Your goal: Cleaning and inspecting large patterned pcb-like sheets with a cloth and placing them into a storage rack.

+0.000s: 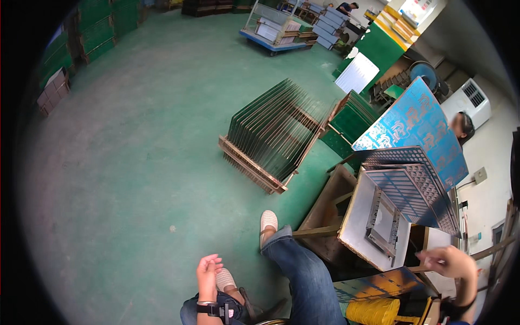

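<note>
grey metal rectangular frame (pixel 375 214) lies on the flat, yellow-edged white board (pixel 358 216), left and on the far side of the nearer, curled right hand (pixel 447 262), whose grip i cannot tell, while the left hand (pixel 208 271) looks unclenched and empty.

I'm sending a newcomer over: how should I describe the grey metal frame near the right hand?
Find the white tabletop on the right side of the picture, just left of the person's right hand. On it lies a small rectangular metal frame. Unlike the larger patterned panels standing next to it, it is plain grey with notched-looking sides.
</note>
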A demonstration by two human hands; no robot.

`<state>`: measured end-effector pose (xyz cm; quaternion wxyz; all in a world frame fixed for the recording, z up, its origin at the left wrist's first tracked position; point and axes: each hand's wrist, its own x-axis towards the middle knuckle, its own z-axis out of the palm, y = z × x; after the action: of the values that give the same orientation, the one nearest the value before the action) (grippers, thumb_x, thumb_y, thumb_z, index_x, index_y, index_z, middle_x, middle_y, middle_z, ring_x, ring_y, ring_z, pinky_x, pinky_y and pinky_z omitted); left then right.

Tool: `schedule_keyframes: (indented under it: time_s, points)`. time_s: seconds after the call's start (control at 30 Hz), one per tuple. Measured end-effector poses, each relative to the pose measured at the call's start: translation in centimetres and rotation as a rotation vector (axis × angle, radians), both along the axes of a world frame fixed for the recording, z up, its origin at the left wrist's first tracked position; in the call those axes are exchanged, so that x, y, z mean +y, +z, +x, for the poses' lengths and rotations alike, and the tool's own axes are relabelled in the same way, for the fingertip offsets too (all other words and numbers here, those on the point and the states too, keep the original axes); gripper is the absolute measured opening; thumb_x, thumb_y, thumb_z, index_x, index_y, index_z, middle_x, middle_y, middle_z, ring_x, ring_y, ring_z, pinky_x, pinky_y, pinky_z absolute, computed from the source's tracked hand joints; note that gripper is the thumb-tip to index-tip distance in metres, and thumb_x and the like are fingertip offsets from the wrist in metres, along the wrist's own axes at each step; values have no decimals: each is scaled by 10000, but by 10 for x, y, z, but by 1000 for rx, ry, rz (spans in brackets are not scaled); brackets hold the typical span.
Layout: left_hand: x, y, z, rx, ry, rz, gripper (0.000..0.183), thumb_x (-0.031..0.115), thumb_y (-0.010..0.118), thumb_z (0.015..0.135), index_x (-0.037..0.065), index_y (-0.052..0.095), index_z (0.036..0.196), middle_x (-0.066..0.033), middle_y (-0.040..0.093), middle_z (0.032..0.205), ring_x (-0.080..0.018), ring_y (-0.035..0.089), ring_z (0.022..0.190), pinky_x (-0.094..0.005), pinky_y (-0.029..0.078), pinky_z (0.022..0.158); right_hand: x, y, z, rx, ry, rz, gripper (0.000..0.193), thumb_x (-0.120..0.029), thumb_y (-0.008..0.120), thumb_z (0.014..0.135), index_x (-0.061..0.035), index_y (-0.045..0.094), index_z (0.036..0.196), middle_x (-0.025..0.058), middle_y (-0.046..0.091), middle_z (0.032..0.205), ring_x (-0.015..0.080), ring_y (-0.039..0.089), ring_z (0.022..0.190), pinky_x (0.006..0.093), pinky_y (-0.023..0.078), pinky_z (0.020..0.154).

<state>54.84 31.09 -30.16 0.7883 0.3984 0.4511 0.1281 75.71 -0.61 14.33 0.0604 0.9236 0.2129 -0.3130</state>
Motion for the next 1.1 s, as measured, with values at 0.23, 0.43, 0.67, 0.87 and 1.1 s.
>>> schedule_keyframes:
  time_s: [0.23, 0.43, 0.67, 0.87, 1.1]
  points:
    - [18, 4, -7, 40, -66, 155, 189, 113, 445, 919, 38, 562, 1047, -75, 620, 947, -125, 578, 782, -237, 466, 688, 165, 33, 4, -184, 555, 263, 294, -105, 608, 766, -52, 618, 1054, 125, 640, 922, 284, 611, 793, 341, 494, 725]
    - [14, 3, 15, -51, -125, 145, 187, 68, 444, 910, 28, 574, 1038, -78, 632, 937, -113, 580, 767, -236, 465, 682, 212, -264, 124, 244, 639, 439, 264, -117, 492, 894, -23, 553, 1133, 121, 643, 914, 213, 623, 849, 305, 483, 773]
    - [32, -6, -22, 133, -53, 53, 190, 97, 451, 918, 18, 577, 1036, -82, 631, 948, -112, 580, 795, -230, 454, 711, 212, -503, 167, 161, 25, 515, 410, -174, 586, 798, -91, 518, 1193, 212, 554, 1136, 324, 569, 1011, 377, 447, 874]
    - [47, -4, -11, 158, -32, 23, 194, 94, 450, 919, 13, 577, 1043, -90, 627, 955, -115, 587, 804, -229, 461, 711, 246, -563, 200, -136, 79, 409, 468, -132, 582, 775, -65, 473, 1226, 212, 484, 1227, 356, 404, 1202, 392, 342, 1004]
    - [46, -2, -4, 66, -75, 27, 200, 108, 459, 925, 13, 550, 1076, -88, 624, 963, -119, 589, 851, -239, 468, 768, 255, -609, 226, -243, -8, 338, 534, -115, 669, 706, -28, 460, 1191, 147, 567, 1025, 255, 591, 897, 359, 468, 791]
